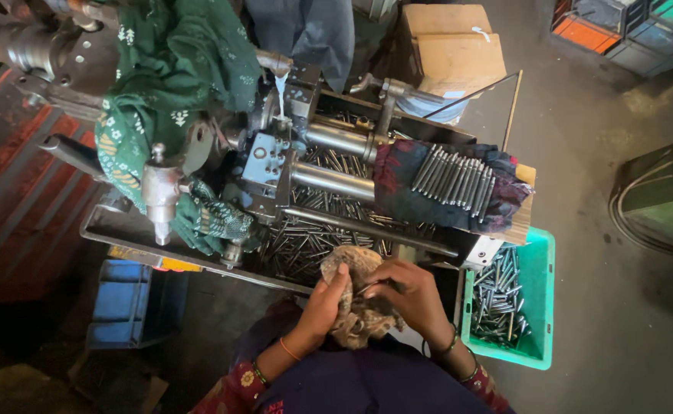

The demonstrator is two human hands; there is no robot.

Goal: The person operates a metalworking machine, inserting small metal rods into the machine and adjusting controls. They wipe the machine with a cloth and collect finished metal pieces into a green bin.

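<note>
Together, both hands work a rag at the frame's six o'clock.
Left hand wraps closed around the brown rag; right hand pinches a thin metal pin against it. Green bin of pins sits at four o'clock.

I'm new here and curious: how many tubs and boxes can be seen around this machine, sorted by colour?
Green tub holding metal pins: 1
Blue crate under the machine tray: 1
Brown cardboard box: 1
Orange bin at the top right: 1
Total: 4
</note>
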